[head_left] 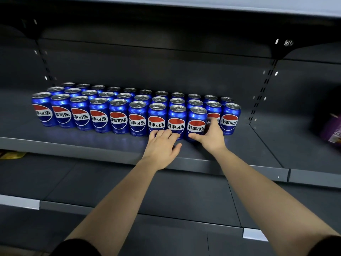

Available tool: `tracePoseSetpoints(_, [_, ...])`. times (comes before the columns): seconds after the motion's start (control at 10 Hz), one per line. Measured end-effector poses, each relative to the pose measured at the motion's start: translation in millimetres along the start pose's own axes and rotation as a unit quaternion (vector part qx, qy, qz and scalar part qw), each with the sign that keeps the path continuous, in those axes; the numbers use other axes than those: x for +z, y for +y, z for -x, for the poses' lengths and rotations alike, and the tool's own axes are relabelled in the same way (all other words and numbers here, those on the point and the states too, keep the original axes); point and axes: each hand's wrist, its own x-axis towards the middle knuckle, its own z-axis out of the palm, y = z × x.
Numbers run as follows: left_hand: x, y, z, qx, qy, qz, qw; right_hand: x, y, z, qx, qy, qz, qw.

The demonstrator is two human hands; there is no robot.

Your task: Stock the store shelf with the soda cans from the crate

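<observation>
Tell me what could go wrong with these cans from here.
1. The right hand grips a can wedged tight in the front row. A jerk could topple the cans beside it.
2. The left hand touches that row low down. A hard shove could knock cans into the back rows and upset the line.

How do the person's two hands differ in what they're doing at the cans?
The left hand lies flat, straight fingers touching the bases of two front-row cans; the right hand curls round one blue can. The left hand's thumb lies off the cans; the right hand's thumb presses its can's front. Both reach the front row.
</observation>
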Motion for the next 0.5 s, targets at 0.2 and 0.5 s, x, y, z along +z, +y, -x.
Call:
tracePoseSetpoints(0.2, [-18.6, -1.1, 14.5, -0.007, -0.017, -0.015, 1.0, -3.3, -11.2, 17.2, -0.007, 0.044, 0.013, 0.999])
tracePoseSetpoints(0.5, [-73.9, -21.5, 71.3, 0.016, 0.002, -0.019, 1.0, 10.5, -56.4, 86.2, -0.071, 0.074, 0.04, 0.994])
